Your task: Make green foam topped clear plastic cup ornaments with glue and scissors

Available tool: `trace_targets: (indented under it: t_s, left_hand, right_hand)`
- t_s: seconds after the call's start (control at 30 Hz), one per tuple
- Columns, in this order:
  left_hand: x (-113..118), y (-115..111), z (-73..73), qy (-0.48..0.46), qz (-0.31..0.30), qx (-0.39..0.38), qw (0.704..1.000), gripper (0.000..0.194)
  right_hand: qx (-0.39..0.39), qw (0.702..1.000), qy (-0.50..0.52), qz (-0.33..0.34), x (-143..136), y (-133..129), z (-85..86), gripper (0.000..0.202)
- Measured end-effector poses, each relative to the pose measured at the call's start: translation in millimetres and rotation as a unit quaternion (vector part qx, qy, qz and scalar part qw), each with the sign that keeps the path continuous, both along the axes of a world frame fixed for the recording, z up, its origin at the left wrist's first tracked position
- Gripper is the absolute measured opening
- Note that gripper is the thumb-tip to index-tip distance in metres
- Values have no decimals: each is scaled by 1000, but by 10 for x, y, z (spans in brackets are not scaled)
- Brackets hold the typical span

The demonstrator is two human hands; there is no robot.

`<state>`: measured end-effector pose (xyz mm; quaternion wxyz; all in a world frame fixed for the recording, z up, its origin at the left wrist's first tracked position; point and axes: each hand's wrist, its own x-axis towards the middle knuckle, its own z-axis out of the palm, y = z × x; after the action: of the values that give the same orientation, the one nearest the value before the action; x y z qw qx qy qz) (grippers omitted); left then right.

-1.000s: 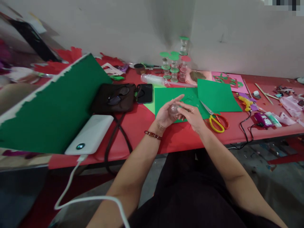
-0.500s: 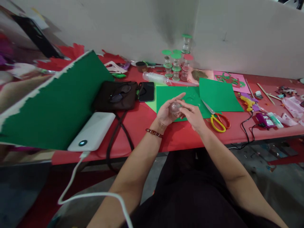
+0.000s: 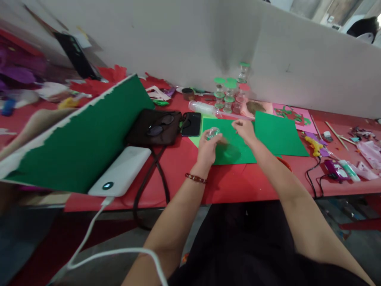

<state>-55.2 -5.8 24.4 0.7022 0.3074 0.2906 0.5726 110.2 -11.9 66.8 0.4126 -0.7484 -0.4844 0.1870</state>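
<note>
My left hand (image 3: 209,148) is closed round a small clear plastic cup (image 3: 213,133), held over the left part of a green sheet (image 3: 238,153) on the red table. To its right, my right hand (image 3: 244,130) hovers above the same sheet with its fingertips pinched together; whatever they hold, if anything, is too small to make out. A second green sheet (image 3: 276,135) lies to the right. Scissors (image 3: 284,163) are mostly hidden under my right forearm, with part of a red handle showing.
Behind the sheets stand stacked clear cups with green and red lids (image 3: 229,95). A phone (image 3: 191,124), brown pouch (image 3: 143,133) and white power bank (image 3: 120,171) lie left, beside an upright green board (image 3: 83,139). A yellow glue gun (image 3: 314,146) is at right.
My right hand has come away from the cup and moved up and right, its forearm now over the scissors. My left hand still holds the cup, now more upright. The camera view has shifted.
</note>
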Motion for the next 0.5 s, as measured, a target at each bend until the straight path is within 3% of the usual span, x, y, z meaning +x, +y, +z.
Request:
trace_targets:
  t_s: [0.07,0.17,0.33,0.5]
  left_hand:
    - [17,-44,-53,107,24,54,993,38]
    - [-6,-55,-143,292,79,158,940,38]
    - [-19,2,-251,301,38,105,947,40]
    - [-13,18,-263,336,48,112,934,39]
  right_hand:
    - [-24,999,-34,9,-8,324,0,10]
    - [-63,994,-83,15,-65,714,-7,20]
    - [-131,984,-121,23,-206,1077,-61,39]
    - [-122,985,-124,3,-270,1093,-72,39]
